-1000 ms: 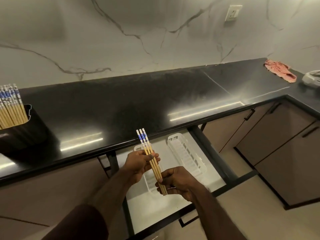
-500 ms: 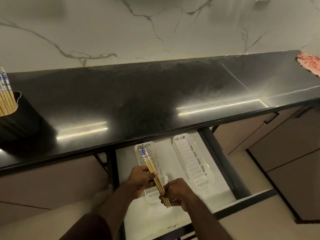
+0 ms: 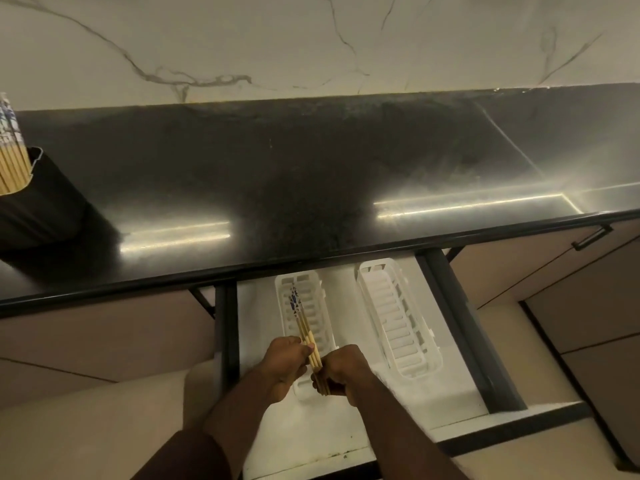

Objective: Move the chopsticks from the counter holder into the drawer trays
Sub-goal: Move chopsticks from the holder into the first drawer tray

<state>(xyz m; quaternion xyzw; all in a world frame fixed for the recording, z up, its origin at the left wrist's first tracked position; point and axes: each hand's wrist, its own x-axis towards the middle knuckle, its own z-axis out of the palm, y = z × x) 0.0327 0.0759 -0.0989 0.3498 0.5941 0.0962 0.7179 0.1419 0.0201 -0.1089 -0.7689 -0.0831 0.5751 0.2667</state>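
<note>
A small bundle of wooden chopsticks (image 3: 302, 322) with blue-patterned tops lies lengthwise over the left white tray (image 3: 284, 306) in the open drawer (image 3: 450, 386). My left hand (image 3: 282, 363) grips the bundle at its middle. My right hand (image 3: 341, 370) holds its lower tips. Whether the sticks rest on the tray floor I cannot tell. The right white tray (image 3: 391, 320) holds nothing. A black holder (image 3: 41, 199) at the counter's far left carries several more chopsticks (image 3: 10, 154).
The black counter (image 3: 311, 168) overhangs the back of the drawer. The drawer's dark side rail (image 3: 464, 327) runs along its right. A cabinet door with a black handle (image 3: 590, 237) lies to the right. Beige floor shows below.
Both hands have lowered the chopstick bundle from above the counter edge down into the drawer, over the left tray. The view has tilted down and shifted right.
</note>
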